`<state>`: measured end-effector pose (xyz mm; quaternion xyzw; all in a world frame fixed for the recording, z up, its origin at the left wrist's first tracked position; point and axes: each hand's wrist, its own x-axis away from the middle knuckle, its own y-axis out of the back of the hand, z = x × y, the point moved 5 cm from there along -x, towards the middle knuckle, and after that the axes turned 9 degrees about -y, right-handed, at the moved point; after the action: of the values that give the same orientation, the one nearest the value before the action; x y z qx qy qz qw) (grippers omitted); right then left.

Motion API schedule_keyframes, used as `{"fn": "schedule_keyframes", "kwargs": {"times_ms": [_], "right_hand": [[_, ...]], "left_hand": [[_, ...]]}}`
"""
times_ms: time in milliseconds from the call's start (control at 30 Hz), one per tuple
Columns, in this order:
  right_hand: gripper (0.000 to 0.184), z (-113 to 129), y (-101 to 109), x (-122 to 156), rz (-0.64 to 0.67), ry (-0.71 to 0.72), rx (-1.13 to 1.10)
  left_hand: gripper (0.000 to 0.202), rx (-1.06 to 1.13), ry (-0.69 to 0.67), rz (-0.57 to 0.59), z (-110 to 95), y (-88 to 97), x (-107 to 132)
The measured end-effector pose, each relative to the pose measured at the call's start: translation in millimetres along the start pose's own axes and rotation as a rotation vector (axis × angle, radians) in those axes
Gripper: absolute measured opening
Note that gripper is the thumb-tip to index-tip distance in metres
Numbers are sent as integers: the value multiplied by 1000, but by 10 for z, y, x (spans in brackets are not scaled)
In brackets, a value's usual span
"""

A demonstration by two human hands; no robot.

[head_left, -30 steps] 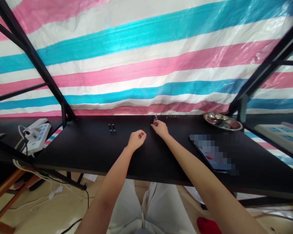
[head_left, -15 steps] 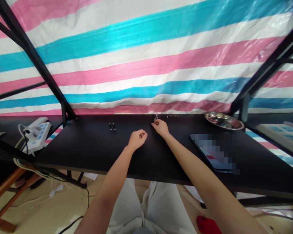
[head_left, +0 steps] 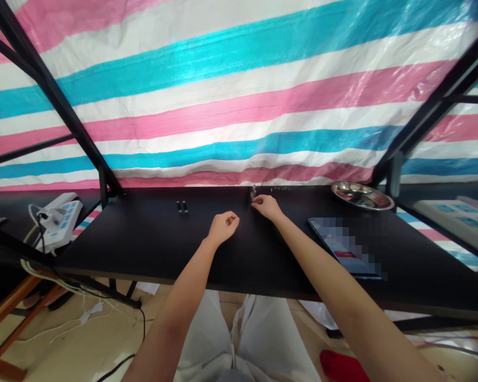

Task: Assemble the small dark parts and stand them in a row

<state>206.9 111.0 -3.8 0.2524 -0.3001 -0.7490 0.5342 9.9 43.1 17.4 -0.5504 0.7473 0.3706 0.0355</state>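
My right hand [head_left: 266, 206] reaches to the far side of the black table [head_left: 151, 244], its fingers pinched on a small dark upright piece [head_left: 254, 192] with a pale top. My left hand [head_left: 223, 227] rests on the table in a loose fist just left of it, and nothing shows inside the curled fingers. Two small dark cylinders [head_left: 181, 207] stand side by side to the left of both hands. A row of tiny dark parts [head_left: 281, 188] lies along the table's back edge, just right of my right hand.
A round metal dish [head_left: 362, 196] sits at the back right, and a flat tablet [head_left: 344, 252] lies near my right forearm. A white power strip [head_left: 59, 218] with cables lies on a lower shelf at left. Black frame posts [head_left: 103, 188] and a striped tarp [head_left: 239, 95] stand behind.
My right hand has shifted slightly right along the back edge, still pinching the small piece. The left fist has stayed where it was.
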Motion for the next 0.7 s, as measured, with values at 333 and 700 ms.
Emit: {"fn": "schedule_keyframes", "kwargs": {"times_ms": [333,700], "right_hand": [[15,-31,-21,-25,-42,-31,45],[17,-16,-22,-24,-42,-72,84]], "left_hand": [[19,-16,13,-6,-5,16,10],[19,49,53,-45,30,19,7]]}}
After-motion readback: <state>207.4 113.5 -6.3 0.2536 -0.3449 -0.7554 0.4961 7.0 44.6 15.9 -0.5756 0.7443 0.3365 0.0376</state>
